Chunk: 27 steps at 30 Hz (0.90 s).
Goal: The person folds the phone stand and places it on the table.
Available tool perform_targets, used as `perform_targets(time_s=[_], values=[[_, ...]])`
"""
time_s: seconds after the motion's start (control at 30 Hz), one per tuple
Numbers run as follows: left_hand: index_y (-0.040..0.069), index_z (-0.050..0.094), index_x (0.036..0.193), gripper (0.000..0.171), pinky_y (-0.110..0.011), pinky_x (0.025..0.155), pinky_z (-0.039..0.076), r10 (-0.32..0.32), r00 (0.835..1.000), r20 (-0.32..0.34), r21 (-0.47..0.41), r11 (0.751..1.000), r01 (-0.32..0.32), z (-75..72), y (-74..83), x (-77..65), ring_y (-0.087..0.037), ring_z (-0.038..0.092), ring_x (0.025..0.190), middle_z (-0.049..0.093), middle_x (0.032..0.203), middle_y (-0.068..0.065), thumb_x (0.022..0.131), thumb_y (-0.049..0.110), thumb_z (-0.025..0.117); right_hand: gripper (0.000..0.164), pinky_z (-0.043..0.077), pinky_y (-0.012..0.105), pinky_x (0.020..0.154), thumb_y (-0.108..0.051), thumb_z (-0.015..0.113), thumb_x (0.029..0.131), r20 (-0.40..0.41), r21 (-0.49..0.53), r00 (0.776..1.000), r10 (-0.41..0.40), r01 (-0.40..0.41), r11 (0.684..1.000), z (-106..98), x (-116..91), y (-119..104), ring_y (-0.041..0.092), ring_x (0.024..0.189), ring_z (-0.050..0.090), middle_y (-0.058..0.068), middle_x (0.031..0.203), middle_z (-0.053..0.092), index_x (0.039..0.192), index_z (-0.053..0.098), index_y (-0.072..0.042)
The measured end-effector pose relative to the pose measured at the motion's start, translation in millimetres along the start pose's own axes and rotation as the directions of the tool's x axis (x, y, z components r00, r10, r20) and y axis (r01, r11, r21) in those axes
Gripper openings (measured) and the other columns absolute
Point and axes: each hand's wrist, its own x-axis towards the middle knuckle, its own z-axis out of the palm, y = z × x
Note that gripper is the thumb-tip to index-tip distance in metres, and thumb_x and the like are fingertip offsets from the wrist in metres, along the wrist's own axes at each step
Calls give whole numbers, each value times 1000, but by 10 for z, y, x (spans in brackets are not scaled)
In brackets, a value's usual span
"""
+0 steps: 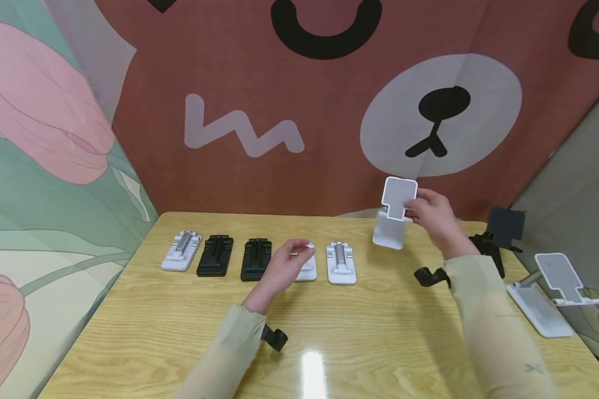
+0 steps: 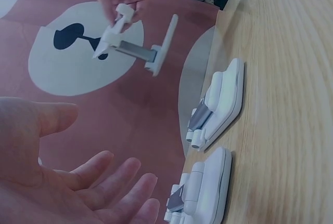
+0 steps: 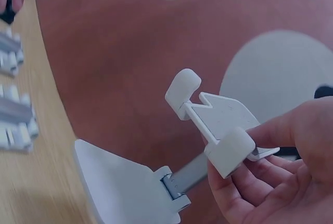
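Note:
My right hand (image 1: 435, 217) pinches a white unfolded phone stand (image 1: 399, 198) by the side of its cradle, above the back of the table. In the right wrist view the stand's grey arm (image 3: 190, 174) is extended, with its flat base (image 3: 125, 185) tilted at the lower left. My left hand (image 1: 284, 267) hovers over a folded white phone stand (image 1: 306, 270), partly covering it. The left wrist view shows its fingers (image 2: 114, 187) loosely spread and holding nothing. Another folded white phone stand (image 1: 341, 263) lies just right of that hand.
Two folded black phone stands (image 1: 215, 255) and a folded white one (image 1: 181, 251) lie in the row at left. At the right edge stand an unfolded black stand (image 1: 504, 228) and an unfolded white stand (image 1: 541, 310). A printed cloth (image 1: 239, 183) hangs behind the wooden table (image 1: 369, 343).

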Motion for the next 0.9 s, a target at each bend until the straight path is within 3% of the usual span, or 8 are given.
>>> perform_targets(time_s=[0.5,0.9], values=[[3,54,141,46,-48,101,46,25,1000,17,-24,999,-24,38,28,-12,-32,58,119,61,131,-14,105,31,58,50,53,28,88,-19,54,106,122,41,988,-92,88,995,387,-262,-350,24,101,65,25,133,58,149,40,3],[0,56,138,45,-47,101,47,58,998,28,-17,998,-58,129,75,-31,-33,59,117,63,128,-17,105,29,58,42,55,30,85,-11,56,105,188,150,968,-164,137,979,711,-429,-428,22,95,68,25,126,63,143,43,3]])
